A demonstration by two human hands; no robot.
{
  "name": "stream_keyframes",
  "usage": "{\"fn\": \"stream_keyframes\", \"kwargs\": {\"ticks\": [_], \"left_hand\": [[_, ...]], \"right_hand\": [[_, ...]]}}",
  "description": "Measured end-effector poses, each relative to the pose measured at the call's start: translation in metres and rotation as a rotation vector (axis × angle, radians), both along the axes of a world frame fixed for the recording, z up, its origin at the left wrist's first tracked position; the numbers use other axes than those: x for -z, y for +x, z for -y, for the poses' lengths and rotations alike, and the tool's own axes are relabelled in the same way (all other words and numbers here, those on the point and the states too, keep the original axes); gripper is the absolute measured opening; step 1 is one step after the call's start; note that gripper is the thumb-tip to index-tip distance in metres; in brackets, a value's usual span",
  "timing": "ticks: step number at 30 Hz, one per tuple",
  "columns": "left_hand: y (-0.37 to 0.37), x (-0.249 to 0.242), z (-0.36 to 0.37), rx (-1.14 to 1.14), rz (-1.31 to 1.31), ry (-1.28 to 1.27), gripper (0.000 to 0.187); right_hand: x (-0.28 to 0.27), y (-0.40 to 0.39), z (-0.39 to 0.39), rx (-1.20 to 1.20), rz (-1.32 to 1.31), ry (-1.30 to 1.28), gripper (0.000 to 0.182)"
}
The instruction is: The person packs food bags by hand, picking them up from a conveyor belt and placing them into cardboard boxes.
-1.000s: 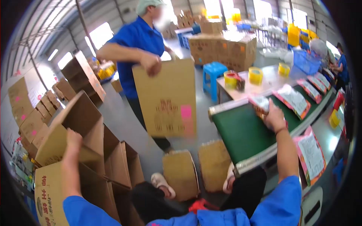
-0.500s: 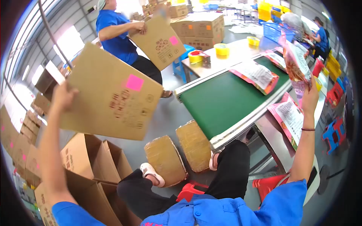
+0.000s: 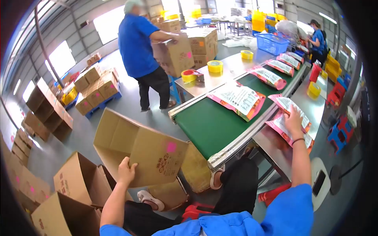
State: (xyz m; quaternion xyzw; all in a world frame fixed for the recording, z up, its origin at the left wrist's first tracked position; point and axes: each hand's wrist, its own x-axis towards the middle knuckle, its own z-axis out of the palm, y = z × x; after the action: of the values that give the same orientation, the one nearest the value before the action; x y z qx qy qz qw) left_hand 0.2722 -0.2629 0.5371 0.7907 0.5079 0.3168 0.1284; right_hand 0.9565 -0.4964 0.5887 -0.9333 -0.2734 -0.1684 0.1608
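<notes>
My left hand is closed on the near edge of an open-topped cardboard box with a pink sticker, held tilted above the floor. My right hand rests with fingers stretched over a pink and white printed pouch on the metal side table. A second pouch lies partly beneath that one. Beside them, a larger-looking pouch lies on the green conveyor belt, with several more in a row behind it.
Open cartons stand at my lower left. A co-worker handles another box across the belt. Tape rolls sit on the far table, near a blue basket. A red can stands on the side table.
My left hand has lowered and turned the box, so its opening shows. My right hand has brought the raised pouch down onto the side table. Pouches on the belt are nearer.
</notes>
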Motion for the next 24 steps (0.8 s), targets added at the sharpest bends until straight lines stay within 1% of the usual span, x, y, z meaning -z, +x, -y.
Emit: {"fn": "stream_keyframes", "kwargs": {"ticks": [1, 2, 3, 5, 6, 7, 8, 10, 11, 13, 14, 16, 17, 19, 20, 21, 22, 24], "left_hand": [[0.004, 0.004, 0.007, -0.01, 0.011, -0.009, 0.025], [0.007, 0.006, 0.015, 0.045, -0.08, 0.01, 0.024], [0.014, 0.005, 0.021, 0.105, -0.172, 0.034, 0.024], [0.034, -0.006, 0.043, 0.259, -0.199, 0.026, 0.021], [0.041, -0.008, 0.05, 0.331, -0.222, 0.019, 0.02], [0.046, -0.005, 0.055, 0.404, -0.281, 0.007, 0.018], [0.048, -0.001, 0.061, 0.472, -0.34, -0.006, 0.017], [0.056, 0.002, 0.082, 0.518, -0.483, -0.023, 0.016], [0.055, 0.004, 0.087, 0.522, -0.439, -0.028, 0.015], [0.053, 0.004, 0.102, 0.546, -0.367, -0.026, 0.015], [0.053, 0.004, 0.111, 0.572, -0.339, -0.016, 0.015], [0.06, 0.016, 0.135, 0.618, -0.293, -0.057, 0.016], [0.063, 0.02, 0.141, 0.662, -0.278, -0.062, 0.015], [0.063, 0.025, 0.148, 0.704, -0.25, -0.076, 0.014], [0.061, 0.027, 0.151, 0.786, -0.291, -0.083, 0.013], [0.059, 0.027, 0.153, 0.867, -0.332, -0.089, 0.012], [0.056, 0.025, 0.154, 0.855, -0.321, -0.103, 0.012], [0.05, 0.021, 0.152, 1.058, -0.37, -0.133, 0.014]], "right_hand": [[0.005, -0.004, -0.014, -0.165, 0.074, 0.105, 0.067], [0.015, -0.011, -0.025, -0.351, 0.118, 0.204, 0.067], [0.01, -0.041, -0.042, -0.533, 0.161, 0.307, 0.068], [0.004, -0.095, -0.079, -0.608, 0.229, 0.261, 0.07], [-0.016, -0.123, -0.092, -0.712, 0.096, 0.199, 0.077], [-0.007, -0.134, -0.108, -0.741, 0.132, 0.162, 0.086], [-0.01, -0.152, -0.12, -0.746, 0.131, 0.16, 0.086], [-0.014, -0.182, -0.14, -0.646, 0.191, -0.074, 0.097], [-0.011, -0.187, -0.148, -0.66, 0.187, -0.075, 0.097], [-0.007, -0.198, -0.163, -0.514, 0.041, -0.333, 0.106], [-0.011, -0.201, -0.168, -0.519, 0.037, -0.329, 0.106], [-0.026, -0.218, -0.165, -0.471, -0.114, -0.512, 0.114], [-0.029, -0.225, -0.165, -0.474, -0.111, -0.547, 0.115], [-0.033, -0.239, -0.165, -0.476, -0.12, -0.573, 0.115], [-0.032, -0.246, -0.165, -0.484, -0.128, -0.594, 0.115], [-0.028, -0.253, -0.163, -0.497, -0.052, -0.57, 0.105], [-0.023, -0.257, -0.164, -0.509, -0.047, -0.586, 0.105], [-0.012, -0.258, -0.169, -0.511, 0.037, -0.563, 0.092]]}}
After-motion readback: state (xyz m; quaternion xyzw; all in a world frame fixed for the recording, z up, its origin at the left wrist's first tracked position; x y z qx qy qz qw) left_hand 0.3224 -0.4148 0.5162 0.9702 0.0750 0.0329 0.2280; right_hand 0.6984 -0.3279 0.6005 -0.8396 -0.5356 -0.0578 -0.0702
